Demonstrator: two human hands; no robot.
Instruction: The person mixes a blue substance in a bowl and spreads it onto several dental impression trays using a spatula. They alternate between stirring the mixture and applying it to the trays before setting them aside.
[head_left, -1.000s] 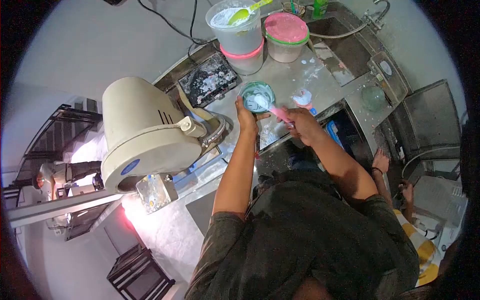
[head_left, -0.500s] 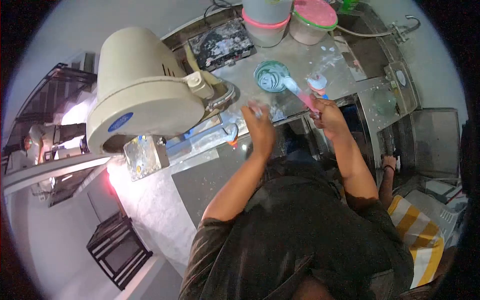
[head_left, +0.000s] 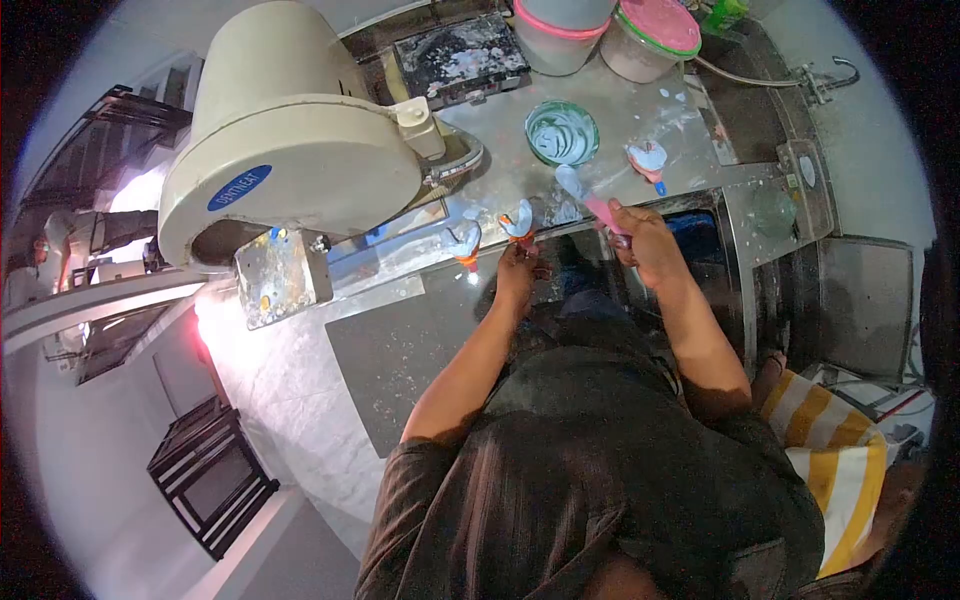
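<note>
Beige dome-shaped machine (head_left: 290, 140): bench left, bulk of view. Steel benchtop (head_left: 610, 110): spattered white; lidded tubs at rear, sink and tap to the right. Green mixing bowl (head_left: 562, 133): released since a second ago, now standing alone. Right hand (head_left: 640, 238): closed around pink spatula (head_left: 590, 200), loaded blade withdrawn from bowl. Left hand (head_left: 518, 262): moved to bench edge, fingers pinching small orange-handled tray (head_left: 520, 222); filling appears imminent.

One head-worn fisheye cam, looking steeply down from above the person's shoulders onto the tabletop (head_left: 620, 110). Close range; both forearms in frame; dark vignette at edges.
</note>
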